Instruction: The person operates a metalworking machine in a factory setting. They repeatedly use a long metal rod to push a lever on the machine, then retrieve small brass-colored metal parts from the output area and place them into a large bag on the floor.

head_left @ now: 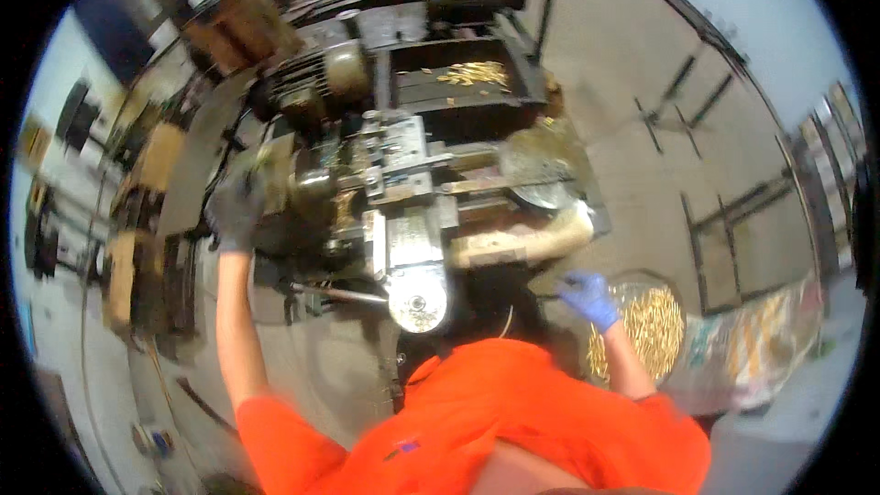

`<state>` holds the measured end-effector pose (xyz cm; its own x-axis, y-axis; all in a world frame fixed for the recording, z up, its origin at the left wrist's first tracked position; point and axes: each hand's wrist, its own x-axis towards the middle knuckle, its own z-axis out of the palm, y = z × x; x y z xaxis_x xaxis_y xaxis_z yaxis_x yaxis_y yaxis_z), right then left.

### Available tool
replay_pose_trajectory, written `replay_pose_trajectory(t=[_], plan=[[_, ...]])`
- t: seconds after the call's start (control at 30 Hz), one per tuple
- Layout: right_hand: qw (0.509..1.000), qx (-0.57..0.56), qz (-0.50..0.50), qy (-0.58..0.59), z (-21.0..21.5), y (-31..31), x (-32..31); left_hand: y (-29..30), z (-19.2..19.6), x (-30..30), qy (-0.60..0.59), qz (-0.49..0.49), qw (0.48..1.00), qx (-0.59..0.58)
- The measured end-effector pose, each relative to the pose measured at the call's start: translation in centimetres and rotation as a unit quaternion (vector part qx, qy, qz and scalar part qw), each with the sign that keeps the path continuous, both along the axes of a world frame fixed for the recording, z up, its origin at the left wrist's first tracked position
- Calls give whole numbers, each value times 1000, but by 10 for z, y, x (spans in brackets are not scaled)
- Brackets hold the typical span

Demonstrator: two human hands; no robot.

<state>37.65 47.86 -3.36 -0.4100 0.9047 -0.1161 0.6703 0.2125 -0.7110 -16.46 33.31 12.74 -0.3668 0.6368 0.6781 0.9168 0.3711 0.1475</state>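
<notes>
Left hand (236,211), grey-gloved, beside a metal machine (408,165), fingers too blurred for me to tell. Centre: gold-coloured pieces (477,73) in a black tray (458,121). Right hand (587,299), blue-gloved, fingers half curled, grasp unclear from here, beside a round container (629,291) of similar pieces (655,330)

Orange short-sleeved shirt (486,394), small blue mark (403,447) — grey left glove (236,206), blue right glove (588,300).

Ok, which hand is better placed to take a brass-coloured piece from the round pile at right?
Likely the right: the right hand is close beside the pile of brass-coloured pieces, while the left hand is across at the machine's left side.
</notes>
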Motion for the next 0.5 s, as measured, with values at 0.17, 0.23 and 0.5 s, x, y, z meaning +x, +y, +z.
replay_pose_trajectory(t=[0.17,0.23,0.5], plan=[[998,-15,-57,-20,2,27,43,-42,-15,2,-161,63,972,-159],[990,68,-123,-13,-12,38,80,-41,-1,16,-117,108,958,-237],[913,-32,-342,-219,-61,39,232,-70,-40,-57,-107,82,971,-195]])
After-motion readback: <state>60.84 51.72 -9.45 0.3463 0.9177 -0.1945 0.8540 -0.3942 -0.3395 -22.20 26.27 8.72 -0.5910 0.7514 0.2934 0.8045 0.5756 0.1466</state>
